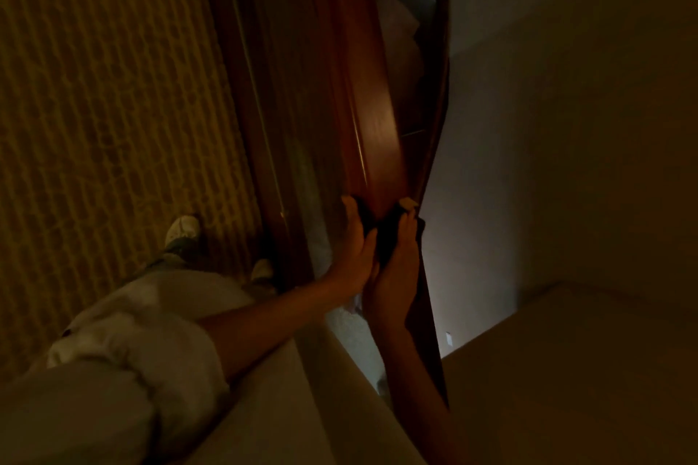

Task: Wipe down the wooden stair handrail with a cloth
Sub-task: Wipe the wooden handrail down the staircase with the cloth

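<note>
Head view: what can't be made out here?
All in the head view:
- cloth: dark and mostly covered by the left hand and right hand; its shape and wrap are unclear.
- handrail: motion-blurred and dim, so dust or streaks are unreadable; upper end cut off by the top edge.
- pale steps past the rail: blurred.

Dark cloth (384, 238): bunched, wrapped over the top of the rail, held inside the grip of left hand (353, 253) and right hand (396, 276). Wooden handrail (374, 132): glossy reddish-brown, grooved along its side, stretching away beyond the grip, running under the cloth at the grip.
</note>
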The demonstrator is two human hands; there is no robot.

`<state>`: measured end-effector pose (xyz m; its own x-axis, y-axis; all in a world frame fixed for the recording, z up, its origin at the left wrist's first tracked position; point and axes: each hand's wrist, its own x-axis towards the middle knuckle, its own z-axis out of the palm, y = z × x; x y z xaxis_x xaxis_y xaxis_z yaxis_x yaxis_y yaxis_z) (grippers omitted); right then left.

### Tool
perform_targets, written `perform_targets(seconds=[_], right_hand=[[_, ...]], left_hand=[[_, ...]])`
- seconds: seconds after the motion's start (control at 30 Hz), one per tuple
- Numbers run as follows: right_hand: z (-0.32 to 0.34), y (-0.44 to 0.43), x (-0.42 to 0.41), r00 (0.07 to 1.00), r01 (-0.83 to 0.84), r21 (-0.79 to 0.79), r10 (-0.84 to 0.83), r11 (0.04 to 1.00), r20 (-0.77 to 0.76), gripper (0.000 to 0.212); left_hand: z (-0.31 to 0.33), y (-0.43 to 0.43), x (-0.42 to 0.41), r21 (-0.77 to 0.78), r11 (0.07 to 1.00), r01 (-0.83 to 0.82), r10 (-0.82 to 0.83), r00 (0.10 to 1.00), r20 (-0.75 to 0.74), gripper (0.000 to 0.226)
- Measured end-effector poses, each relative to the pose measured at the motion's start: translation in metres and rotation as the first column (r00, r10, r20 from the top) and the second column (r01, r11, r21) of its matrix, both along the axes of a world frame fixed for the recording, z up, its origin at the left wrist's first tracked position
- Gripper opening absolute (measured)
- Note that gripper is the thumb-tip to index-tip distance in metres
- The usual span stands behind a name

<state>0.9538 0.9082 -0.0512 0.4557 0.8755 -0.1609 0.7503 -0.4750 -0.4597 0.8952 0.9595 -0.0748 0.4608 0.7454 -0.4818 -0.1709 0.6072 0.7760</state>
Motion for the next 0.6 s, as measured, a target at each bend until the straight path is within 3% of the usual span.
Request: perform_targets(seconds=[0.1, 0.2, 0.3, 0.37, 0.43, 0.53, 0.6], right_hand=[[-0.005, 0.043, 0.003, 0.998, 0.052, 0.073, -0.054, 0.996, 0.027, 0.061], [-0.015, 0.122, -0.004, 0.991, -0.010, 0.086, -0.001, 0.996, 0.137, 0.062], [-0.013, 0.155, -0.014, 0.983, -0.039, 0.066, 0.026, 0.997, 0.181, 0.063], [-0.013, 0.135, -0.012, 0.986, -0.113, 0.062, 0.104, 0.992, 0.129, 0.064], [-0.010, 0.097, -0.006, 0.992, -0.110, 0.053, 0.106, 0.992, 0.072, 0.067], [-0.005, 0.056, -0.003, 0.999, 0.022, 0.055, -0.024, 0.998, 0.036, 0.070], [-0.003, 0.070, -0.005, 0.987, 0.135, 0.082, -0.141, 0.987, 0.080, 0.077]], left_hand=[[-0.007, 0.035, 0.003, -0.001, 1.000, 0.004, -0.004, 1.000, -0.022, 0.067], [-0.016, 0.116, 0.004, -0.039, 0.999, -0.022, 0.021, 0.999, -0.037, 0.067], [-0.016, 0.159, -0.006, 0.041, 0.999, -0.006, 0.008, 0.998, -0.059, 0.067], [-0.014, 0.149, -0.013, 0.082, 0.995, 0.053, -0.048, 0.997, -0.060, 0.067], [-0.015, 0.109, -0.016, 0.010, 0.996, 0.092, -0.092, 0.995, -0.030, 0.066], [-0.011, 0.058, -0.020, -0.163, 0.979, 0.118, -0.112, 0.993, 0.047, 0.059], [-0.005, 0.064, -0.019, -0.161, 0.984, 0.073, -0.065, 0.996, 0.053, 0.057]])
